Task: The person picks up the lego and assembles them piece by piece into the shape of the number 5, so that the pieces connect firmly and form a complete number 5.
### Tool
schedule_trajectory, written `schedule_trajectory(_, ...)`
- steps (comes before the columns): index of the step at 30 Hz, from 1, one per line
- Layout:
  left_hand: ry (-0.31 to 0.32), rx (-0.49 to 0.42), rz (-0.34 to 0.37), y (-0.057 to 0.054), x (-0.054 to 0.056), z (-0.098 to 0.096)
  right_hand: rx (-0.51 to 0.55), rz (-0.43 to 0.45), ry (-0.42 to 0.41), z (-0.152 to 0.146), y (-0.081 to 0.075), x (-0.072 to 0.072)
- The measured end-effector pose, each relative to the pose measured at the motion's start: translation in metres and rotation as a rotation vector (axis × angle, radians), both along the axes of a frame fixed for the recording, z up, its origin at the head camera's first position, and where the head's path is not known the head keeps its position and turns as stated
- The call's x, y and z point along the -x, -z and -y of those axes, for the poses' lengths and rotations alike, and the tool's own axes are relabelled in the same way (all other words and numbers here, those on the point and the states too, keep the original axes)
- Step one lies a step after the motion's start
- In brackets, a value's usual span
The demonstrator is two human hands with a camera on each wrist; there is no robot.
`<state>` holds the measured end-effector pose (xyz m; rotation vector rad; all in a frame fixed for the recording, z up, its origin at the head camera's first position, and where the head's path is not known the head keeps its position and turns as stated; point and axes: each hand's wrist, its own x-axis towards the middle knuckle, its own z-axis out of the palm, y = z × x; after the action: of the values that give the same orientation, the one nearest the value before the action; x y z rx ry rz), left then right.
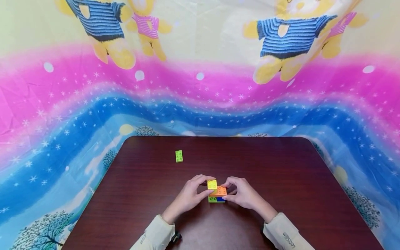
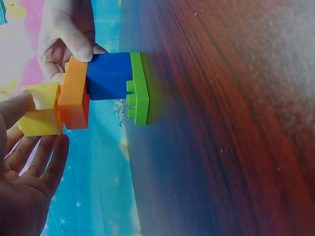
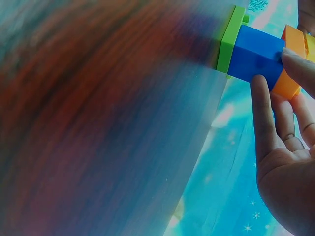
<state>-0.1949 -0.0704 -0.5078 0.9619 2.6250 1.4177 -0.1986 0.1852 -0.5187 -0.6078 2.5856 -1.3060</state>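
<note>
Well inside table edges [image 1: 218,137], left fingers [image 2: 56,161] pinch yellow block [image 2: 47,122], right fingers [image 3: 262,110] grip stack [image 2: 109,76]

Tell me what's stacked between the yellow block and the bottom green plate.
Two blocks, per the left wrist view: orange block under the yellow block, then blue block on the bottom green plate.
</note>
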Motion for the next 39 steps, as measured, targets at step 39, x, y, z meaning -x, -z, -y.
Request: schedule_trajectory(39,-0.005,-0.059,0.027,0.0076,-0.0043,-0.0038,-0.018,-0.041,0.001,0.0019,0.0007,-0.0007)
